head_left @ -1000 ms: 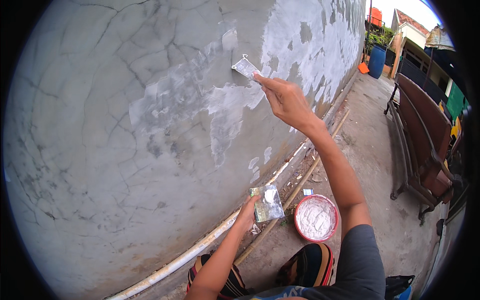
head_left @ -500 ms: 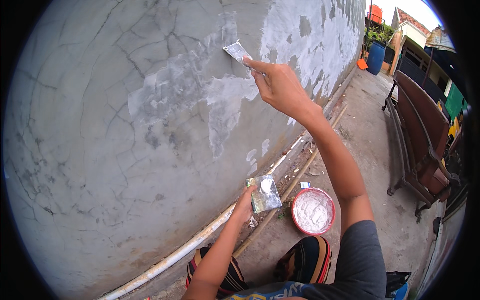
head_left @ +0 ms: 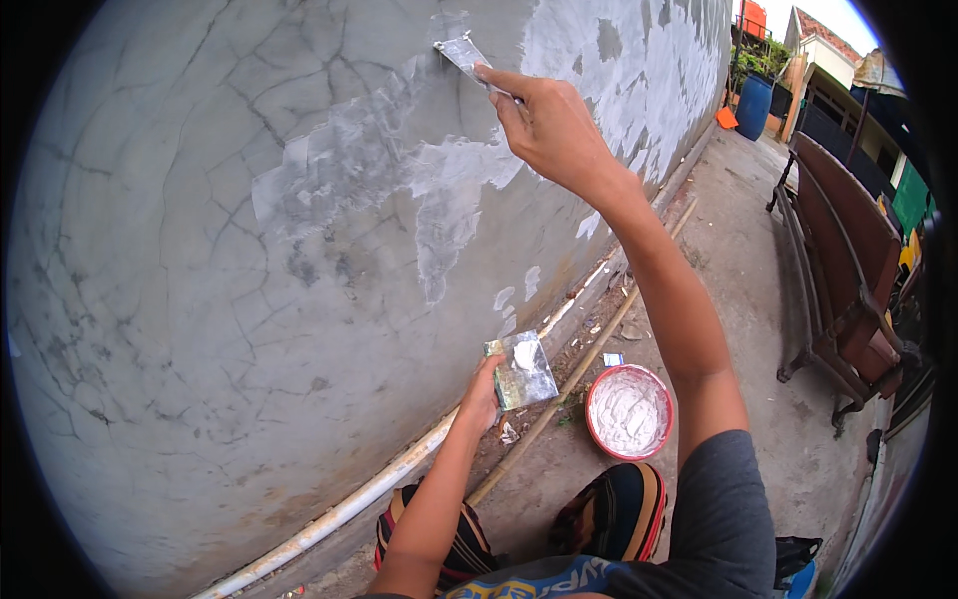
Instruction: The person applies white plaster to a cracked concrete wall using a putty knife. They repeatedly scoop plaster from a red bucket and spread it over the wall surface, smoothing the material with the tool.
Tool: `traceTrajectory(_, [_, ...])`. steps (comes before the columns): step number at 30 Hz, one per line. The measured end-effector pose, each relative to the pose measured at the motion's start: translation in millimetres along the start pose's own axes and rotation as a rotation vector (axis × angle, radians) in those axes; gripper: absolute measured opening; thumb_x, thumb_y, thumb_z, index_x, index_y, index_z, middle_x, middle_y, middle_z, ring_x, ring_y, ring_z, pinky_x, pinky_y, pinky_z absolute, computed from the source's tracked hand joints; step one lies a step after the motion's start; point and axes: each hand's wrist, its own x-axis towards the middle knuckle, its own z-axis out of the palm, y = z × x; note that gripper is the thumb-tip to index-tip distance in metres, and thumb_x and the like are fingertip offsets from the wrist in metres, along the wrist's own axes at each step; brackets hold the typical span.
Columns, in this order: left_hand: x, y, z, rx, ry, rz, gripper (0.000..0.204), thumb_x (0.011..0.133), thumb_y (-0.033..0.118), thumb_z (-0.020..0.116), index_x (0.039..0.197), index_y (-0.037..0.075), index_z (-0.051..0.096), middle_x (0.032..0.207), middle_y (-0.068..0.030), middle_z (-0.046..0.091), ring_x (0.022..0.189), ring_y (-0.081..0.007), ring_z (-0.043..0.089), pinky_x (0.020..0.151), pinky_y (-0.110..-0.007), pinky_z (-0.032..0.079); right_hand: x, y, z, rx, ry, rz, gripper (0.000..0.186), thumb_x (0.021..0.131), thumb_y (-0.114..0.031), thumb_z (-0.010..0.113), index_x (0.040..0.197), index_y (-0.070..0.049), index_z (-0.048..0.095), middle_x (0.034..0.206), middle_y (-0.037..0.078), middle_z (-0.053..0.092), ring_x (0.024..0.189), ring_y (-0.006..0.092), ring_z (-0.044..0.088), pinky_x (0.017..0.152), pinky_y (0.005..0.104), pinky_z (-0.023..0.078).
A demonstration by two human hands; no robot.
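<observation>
My right hand [head_left: 559, 125] is closed round a putty knife [head_left: 463, 55], its wide blade laid against the grey wall [head_left: 180, 299]. White paste clings to the blade's edge. Pale smears of filler [head_left: 349, 165] cover part of the cracked surface below and right of the blade. Lower down, my left hand [head_left: 481, 394] grips a flat square plate [head_left: 529, 384] by its left side, with a dab of white paste [head_left: 524, 354] on top. A red-rimmed bowl [head_left: 631, 411] filled with white paste stands on the ground right of the plate.
A white pipe [head_left: 369, 499] runs along the wall's foot, beside a bamboo pole [head_left: 549, 429]. At the right stands a brown wooden bench [head_left: 838, 240]. A blue barrel [head_left: 753, 108] is farther back. My knees [head_left: 619, 509] are close to the bowl.
My right hand has moved the putty knife up and slightly left along the wall. The left hand with its plate sits a little higher in view.
</observation>
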Motion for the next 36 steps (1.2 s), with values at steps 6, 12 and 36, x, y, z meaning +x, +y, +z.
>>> traceTrajectory(6, [-2, 0, -4, -0.005, 0.004, -0.001, 0.040, 0.093, 0.037, 0.050, 0.120, 0.007, 0.053, 0.105, -0.0088, 0.066, 0.092, -0.0213, 0.066, 0.084, -0.038, 0.053, -22, 5, -3, 0.002, -0.027, -0.019, 0.033, 0.092, -0.007, 0.053, 0.123, -0.006, 0.064, 0.057, 0.015, 0.049, 0.048, 0.0173, 0.039, 0.052, 0.0336, 0.037])
traceTrajectory(12, [2, -3, 0, -0.051, -0.055, -0.021, 0.033, 0.093, 0.030, 0.052, 0.119, 0.010, 0.049, 0.108, -0.0080, 0.060, 0.093, -0.0197, 0.065, 0.079, -0.038, 0.056, 8, 8, -12, 0.049, 0.048, 0.065, 0.032, 0.092, -0.009, 0.055, 0.123, -0.005, 0.064, 0.058, 0.010, 0.041, 0.052, 0.0122, 0.034, 0.050, 0.0318, 0.034])
traceTrajectory(36, [-9, 13, -5, -0.102, -0.067, 0.016, 0.038, 0.095, 0.027, 0.046, 0.125, 0.004, 0.049, 0.110, -0.0106, 0.063, 0.097, -0.0217, 0.065, 0.088, -0.040, 0.054, -70, 4, -13, 0.055, -0.132, 0.095, 0.036, 0.087, -0.005, 0.058, 0.123, -0.006, 0.063, 0.073, 0.019, 0.063, 0.057, 0.0261, 0.057, 0.058, 0.0370, 0.045])
